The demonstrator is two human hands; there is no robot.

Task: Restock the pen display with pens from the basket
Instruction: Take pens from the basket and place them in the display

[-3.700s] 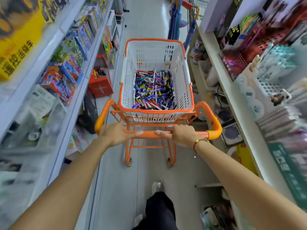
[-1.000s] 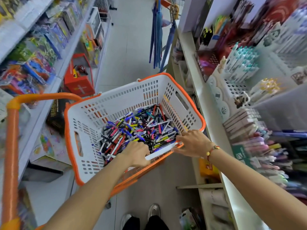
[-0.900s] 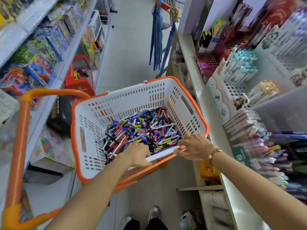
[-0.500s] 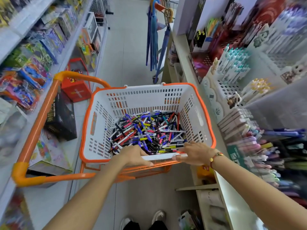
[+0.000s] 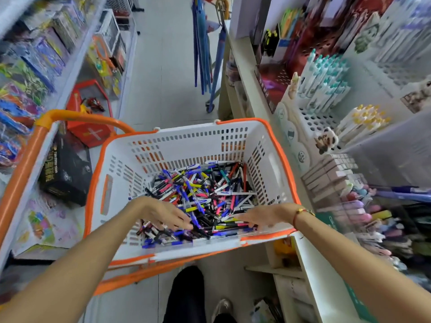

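**Asker:** Starting nearest the camera, what is there?

**Describer:** Two bare forearms reach forward and down into a white basket [image 5: 186,145] with an orange rim, which sits on an orange trolley [image 5: 25,159]. The left hand [image 5: 163,214] lies on the pile of pens [image 5: 200,192] with its fingers spread and fairly straight; it does not seem to have gathered any. The right hand [image 5: 263,216], with a red cord bracelet at the wrist, rests flat near the basket's near right corner, fingers apart and touching pens. Neither hand clearly grips one.

**Asker:** Why are the hands there?

**Describer:** Most likely the person is sorting through the loose heap to pick pens for the shelf. The pens lie jumbled, blue, red, black and yellow, all in the basket's bottom.

**Asker:** And the display?

**Describer:** It stands to the right on a white shelf [image 5: 312,264], just beside the basket, probably so the reach is short. Its nearest part, the pen display [image 5: 373,220], is blurred, showing pastel pens lying in rows. Further back, white pens with teal caps [image 5: 324,78] stand upright in a perforated holder, and yellow-tipped ones [image 5: 363,120] beside them.

**Asker:** Any writing?

**Describer:** A black box [image 5: 65,173] on the left lower shelf carries gold characters, too blurred to read. No brand is legible anywhere.
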